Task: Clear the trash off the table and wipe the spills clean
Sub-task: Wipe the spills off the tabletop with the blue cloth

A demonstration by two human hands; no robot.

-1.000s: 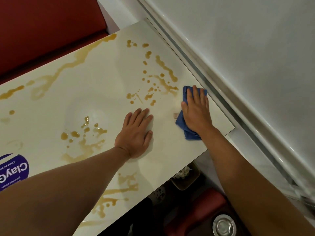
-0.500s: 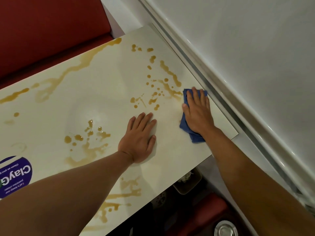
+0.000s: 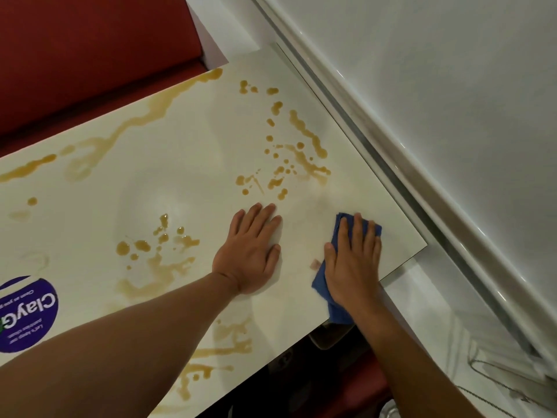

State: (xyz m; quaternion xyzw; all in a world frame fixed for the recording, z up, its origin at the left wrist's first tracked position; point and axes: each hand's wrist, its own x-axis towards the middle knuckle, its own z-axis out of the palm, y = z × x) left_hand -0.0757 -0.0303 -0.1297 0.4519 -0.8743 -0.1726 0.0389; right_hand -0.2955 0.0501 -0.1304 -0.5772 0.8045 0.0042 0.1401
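Spills [image 3: 304, 152] of brown liquid dot the white counter [image 3: 187, 176] toward its far right corner, with more puddles [image 3: 156, 245] mid-counter, a long streak [image 3: 144, 116] along the far edge and smears [image 3: 217, 354] by the near edge. Right hand [image 3: 351, 260] lies flat, fingers straight, pressing a blue cloth [image 3: 328, 297] near the right end; cloth mostly hidden under the palm, its lower corner reaching the near edge. Left hand [image 3: 253, 251] rests flat and empty beside it, fingers together. Purple round sticker [image 3: 27, 315] at the left, cut off by the frame, small print unreadable. Small pinkish speck [image 3: 315, 263] just left of the cloth, unclear. Red seat [image 3: 90, 52] beyond the far edge.
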